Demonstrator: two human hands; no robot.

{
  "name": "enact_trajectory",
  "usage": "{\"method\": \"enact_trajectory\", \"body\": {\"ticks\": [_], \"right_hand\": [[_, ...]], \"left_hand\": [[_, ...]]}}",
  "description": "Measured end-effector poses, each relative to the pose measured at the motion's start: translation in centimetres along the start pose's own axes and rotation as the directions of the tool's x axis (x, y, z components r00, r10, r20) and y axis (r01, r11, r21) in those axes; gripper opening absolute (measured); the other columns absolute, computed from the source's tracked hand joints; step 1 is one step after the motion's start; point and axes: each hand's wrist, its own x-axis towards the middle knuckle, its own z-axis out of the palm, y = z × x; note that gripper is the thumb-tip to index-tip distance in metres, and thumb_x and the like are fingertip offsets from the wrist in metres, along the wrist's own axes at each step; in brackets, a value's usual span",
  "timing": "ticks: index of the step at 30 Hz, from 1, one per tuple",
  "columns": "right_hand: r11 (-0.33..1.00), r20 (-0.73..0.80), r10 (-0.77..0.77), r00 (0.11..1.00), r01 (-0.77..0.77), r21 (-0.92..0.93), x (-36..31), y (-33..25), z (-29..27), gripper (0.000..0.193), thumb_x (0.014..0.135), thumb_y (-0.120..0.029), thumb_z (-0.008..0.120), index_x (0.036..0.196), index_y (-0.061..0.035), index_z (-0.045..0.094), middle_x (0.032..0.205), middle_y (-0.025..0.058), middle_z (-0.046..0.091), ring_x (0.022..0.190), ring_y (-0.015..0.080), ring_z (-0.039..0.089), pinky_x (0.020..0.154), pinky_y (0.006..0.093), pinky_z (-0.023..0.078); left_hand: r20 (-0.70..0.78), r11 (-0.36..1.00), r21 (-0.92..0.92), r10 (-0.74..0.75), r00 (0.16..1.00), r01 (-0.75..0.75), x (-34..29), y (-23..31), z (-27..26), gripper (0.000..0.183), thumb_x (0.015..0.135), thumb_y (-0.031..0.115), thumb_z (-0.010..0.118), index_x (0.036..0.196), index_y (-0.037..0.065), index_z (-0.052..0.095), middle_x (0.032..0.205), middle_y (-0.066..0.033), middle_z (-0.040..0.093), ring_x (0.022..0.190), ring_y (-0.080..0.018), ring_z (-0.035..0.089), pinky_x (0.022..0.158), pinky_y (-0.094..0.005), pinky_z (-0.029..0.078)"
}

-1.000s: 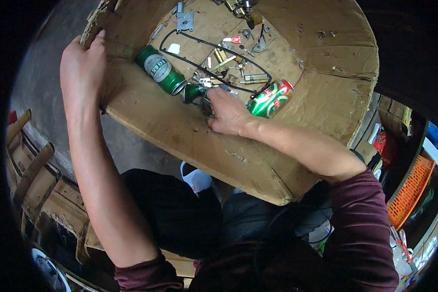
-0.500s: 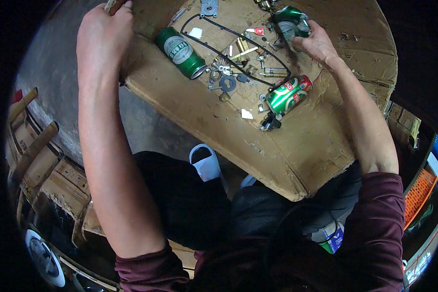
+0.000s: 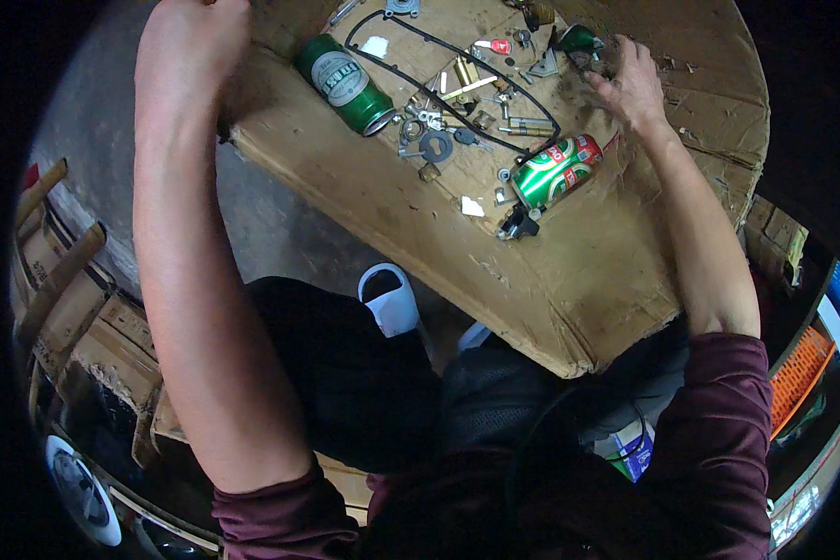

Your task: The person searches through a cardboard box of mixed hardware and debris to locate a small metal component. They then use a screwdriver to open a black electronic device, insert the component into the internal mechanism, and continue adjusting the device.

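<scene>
left hand [image 3: 194,42] by the cardboard box's [image 3: 616,271] edge, right hand [image 3: 637,91] kinda spread beside a beat-up green can [image 3: 581,39], red-and-green can [image 3: 558,171] below that hand, black loop [image 3: 429,37] to its left

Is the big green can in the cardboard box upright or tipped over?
Tipped over. The green can lies lengthwise in the cardboard box, its pale label facing the camera and one metal end showing.

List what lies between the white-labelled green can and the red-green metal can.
Head view: dark grey holed disc, small metal parts, part of a thin black loop.
</scene>
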Motion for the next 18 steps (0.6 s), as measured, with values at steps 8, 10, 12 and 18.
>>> {"method": "enact_trajectory", "body": {"ticks": [8,10,12,18], "right_hand": [[0.849,0.761,-0.441,0.476,0.496,0.182,-5.5,-7.2,0.7,0.071,0.07,-0.018,0.083,0.133,-0.0088,0.054,0.133,0.0148,0.054,0.125,0.0341,0.054,0.103,0.045,0.048],[0.798,0.863,-0.367,0.346,0.594,0.101,-7.5,-7.8,1.3,0.086,0.06,-0.018,0.086,0.138,-0.0087,0.049,0.144,0.0139,0.044,0.134,0.0333,0.046,0.106,0.0477,0.045],[0.752,0.845,-0.392,0.363,0.656,0.068,-8.3,-7.5,1.7,0.084,0.061,-0.016,0.085,0.137,-0.0076,0.049,0.144,0.0137,0.044,0.134,0.0328,0.046,0.106,0.0469,0.045],[0.849,0.782,-0.422,0.459,0.502,0.164,-5.9,-4.9,1.8,0.054,0.067,-0.007,0.075,0.118,-0.0052,0.058,0.113,0.019,0.065,0.11,0.0401,0.062,0.091,0.0469,0.053]], "left_hand": [[-0.016,1.0,0.005,0.01,1.0,-0.01,0.5,-1.2,0.5,0.051,0.092,0.048,0.064,0.126,0.009,0.069,0.115,-0.0208,0.072,0.111,-0.0334,0.068,0.097,-0.0386,0.049],[-0.003,1.0,0.014,0.004,1.0,-0.004,-0.2,0.1,-0.2,0.051,0.092,0.048,0.064,0.127,0.01,0.069,0.116,-0.0202,0.072,0.112,-0.0331,0.068,0.097,-0.0384,0.049],[0.023,1.0,0.027,0.002,1.0,-0.002,-1.0,2.2,-1.2,0.052,0.092,0.049,0.064,0.128,0.011,0.069,0.118,-0.019,0.072,0.114,-0.0319,0.067,0.099,-0.0382,0.048],[-0.049,0.994,-0.058,-0.096,0.994,0.093,-3.8,5.1,-1.9,0.021,0.095,0.014,0.065,0.101,-0.006,0.069,0.08,-0.0192,0.069,0.079,-0.0268,0.068,0.075,-0.0427,0.05]]}}
